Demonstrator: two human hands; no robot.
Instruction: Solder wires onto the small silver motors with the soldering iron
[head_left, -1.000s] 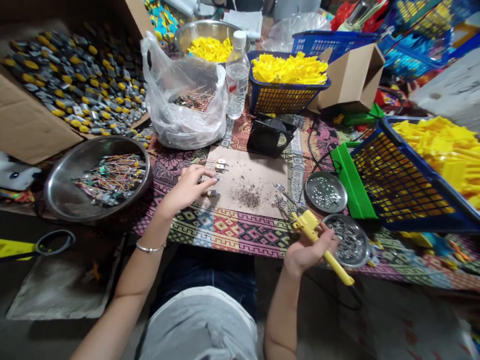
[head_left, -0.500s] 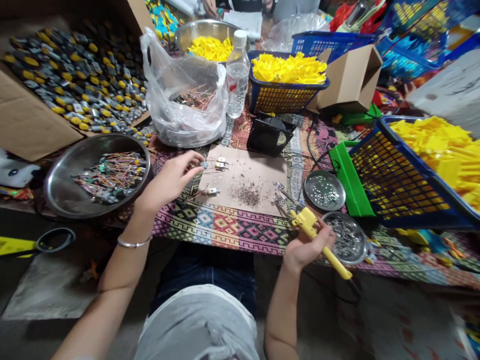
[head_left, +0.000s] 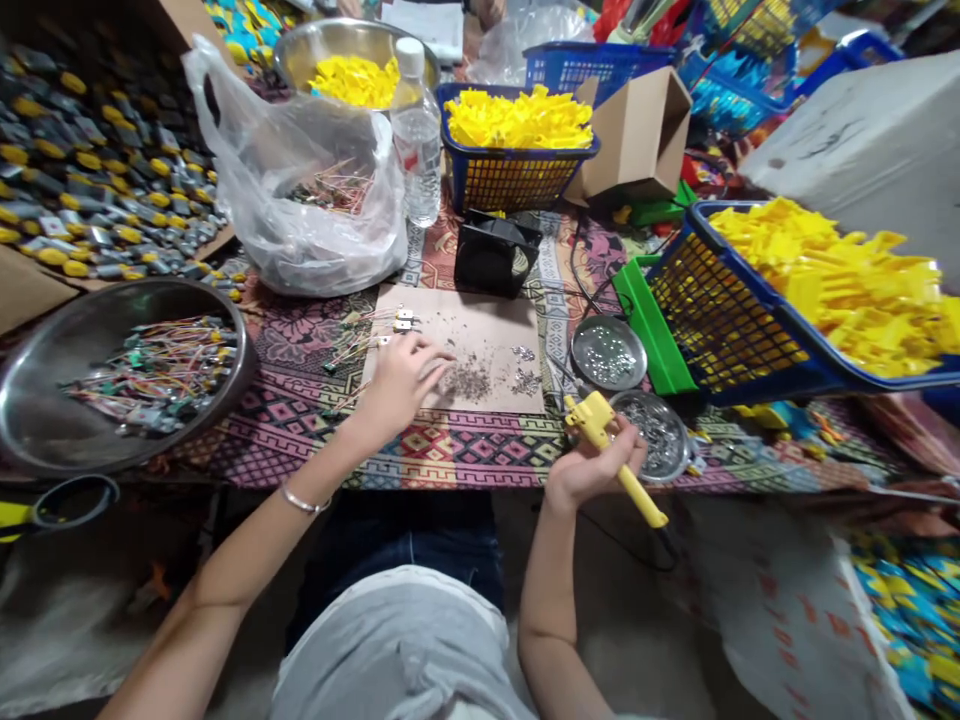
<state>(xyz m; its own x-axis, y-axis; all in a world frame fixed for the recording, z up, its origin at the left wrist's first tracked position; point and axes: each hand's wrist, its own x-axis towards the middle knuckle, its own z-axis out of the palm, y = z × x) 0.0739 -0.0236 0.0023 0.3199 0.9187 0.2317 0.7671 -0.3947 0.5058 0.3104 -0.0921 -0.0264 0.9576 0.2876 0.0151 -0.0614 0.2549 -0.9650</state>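
Note:
My right hand [head_left: 596, 460] is wrapped round the yellow handle of a soldering gun [head_left: 598, 418], whose metal tip points up and left beside the cardboard sheet. My left hand [head_left: 409, 380] is over the left part of the cardboard sheet [head_left: 487, 312], fingers stretched out and apart, with nothing visible in them. Just beyond its knuckles lie small metal motors [head_left: 403, 319] with thin wires trailing left. Dark crumbs [head_left: 469, 382] and silvery solder bits [head_left: 525, 382] are scattered on the sheet, right of my fingers.
A steel bowl of wired parts [head_left: 244, 370] stands left, behind it a plastic bag [head_left: 315, 245] and a bottle [head_left: 417, 150]. A black fan [head_left: 495, 252] sits behind the sheet. Two small metal dishes [head_left: 609, 352], a green tray [head_left: 656, 335] and a blue basket [head_left: 720, 300] are right.
My left hand has moved right and nearer, from by the motors to over the sheet, and its fingers have spread. The soldering gun's tip has left the solder bits. The view has turned right.

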